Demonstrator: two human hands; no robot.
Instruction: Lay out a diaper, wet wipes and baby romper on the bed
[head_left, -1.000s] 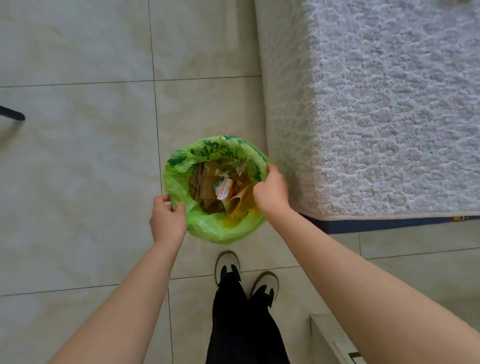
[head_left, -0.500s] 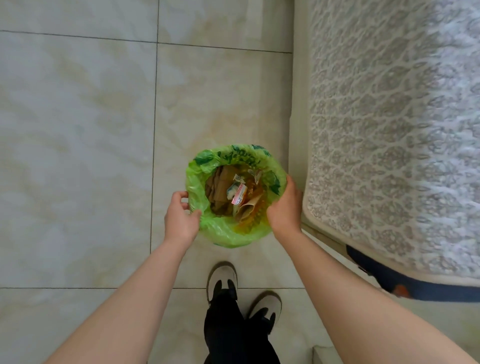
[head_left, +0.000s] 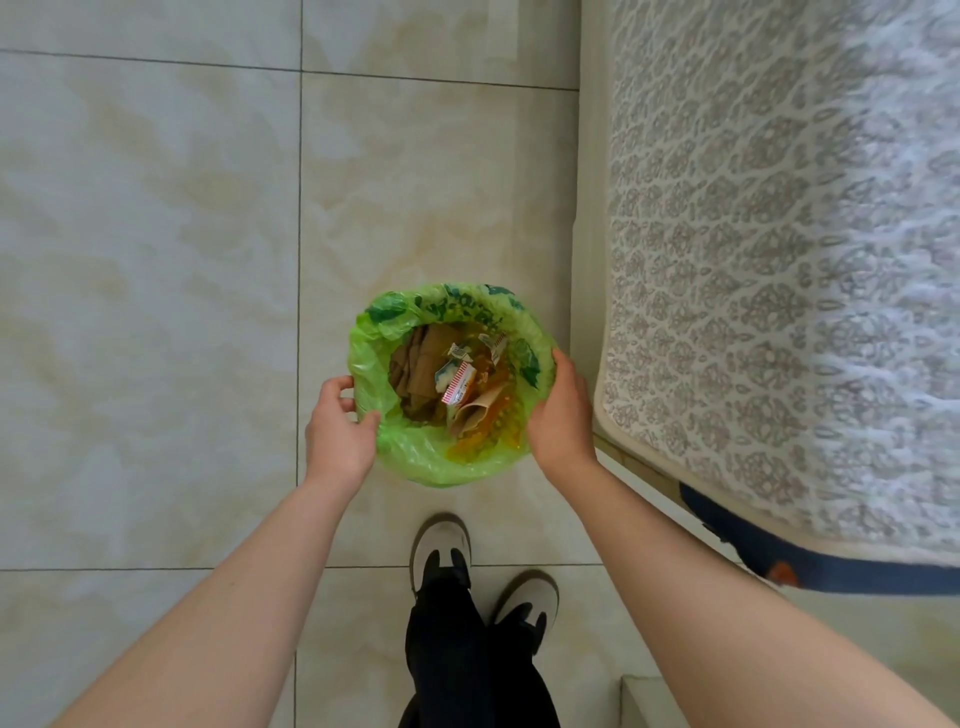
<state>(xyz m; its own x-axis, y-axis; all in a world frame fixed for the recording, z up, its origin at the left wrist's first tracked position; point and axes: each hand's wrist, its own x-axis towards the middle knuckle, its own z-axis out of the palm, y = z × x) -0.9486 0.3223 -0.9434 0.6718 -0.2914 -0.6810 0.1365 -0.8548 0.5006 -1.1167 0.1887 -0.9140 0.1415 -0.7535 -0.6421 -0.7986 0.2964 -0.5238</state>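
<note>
A small waste bin lined with a green plastic bag (head_left: 415, 457) stands on the tiled floor beside the bed (head_left: 779, 260). Cardboard scraps and wrappers (head_left: 457, 382) fill it. My left hand (head_left: 337, 431) cups the bin's left side, fingers curled against the bag. My right hand (head_left: 561, 415) rests on its right rim. No diaper, wet wipes or romper shows anywhere. The bed's patterned white cover hangs down at the right.
Beige floor tiles (head_left: 156, 260) stretch to the left and ahead. My two shoes (head_left: 441, 545) and dark trouser legs stand just below the bin. A dark blue bed base (head_left: 831, 571) shows under the cover, and a pale box corner (head_left: 649, 701) sits at bottom right.
The view has swung so the bed edge now runs along the right. The bin sits closer to the bed side, and both hands have stayed on its rim.
</note>
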